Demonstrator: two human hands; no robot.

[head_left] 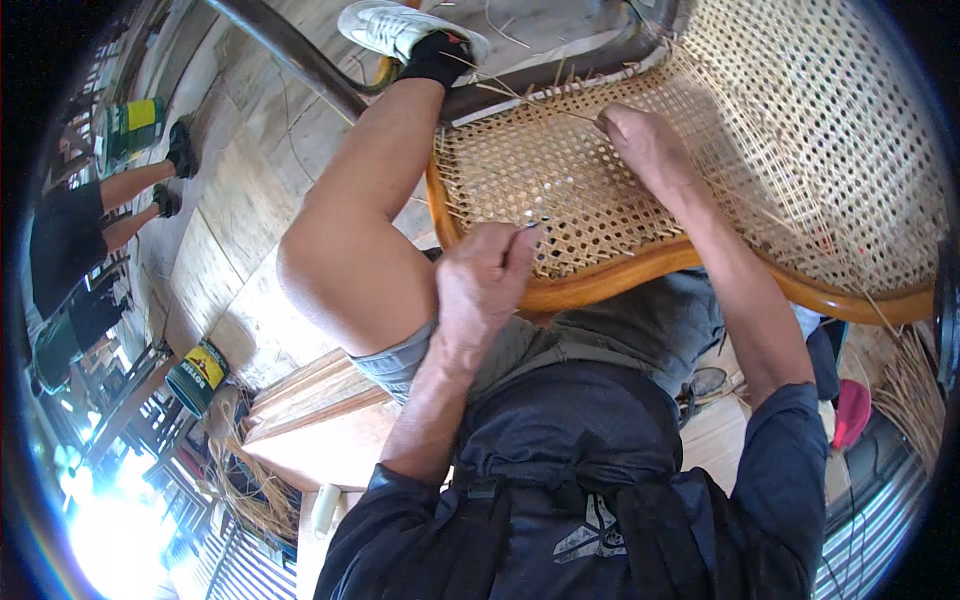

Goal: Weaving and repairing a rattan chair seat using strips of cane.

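A curved chair frame with woven cane webbing (pixel 560 170) lies across my lap, edged by an orange-brown wooden rim (pixel 590 283). My right hand (pixel 645 145) is over the webbing, its fingers pinched on a thin cane strand (pixel 520 95) that runs off toward the upper left. Close to the near left part of the rim, my left hand (pixel 485 275) is closed, thumb up. A small dark tip shows at its thumb, but what it grips is too small to name. Loose strand ends stick out along the far edge of the webbing.
My bare left leg stands beside the frame, its shoe (pixel 400 27) at the far side. Dark green tins (pixel 197 378) and a bundle of cane strands (pixel 245 465) are at left. Another person's legs (pixel 135 185) show far left. More strands (pixel 912 395) lie at right, near a red item (pixel 851 413).
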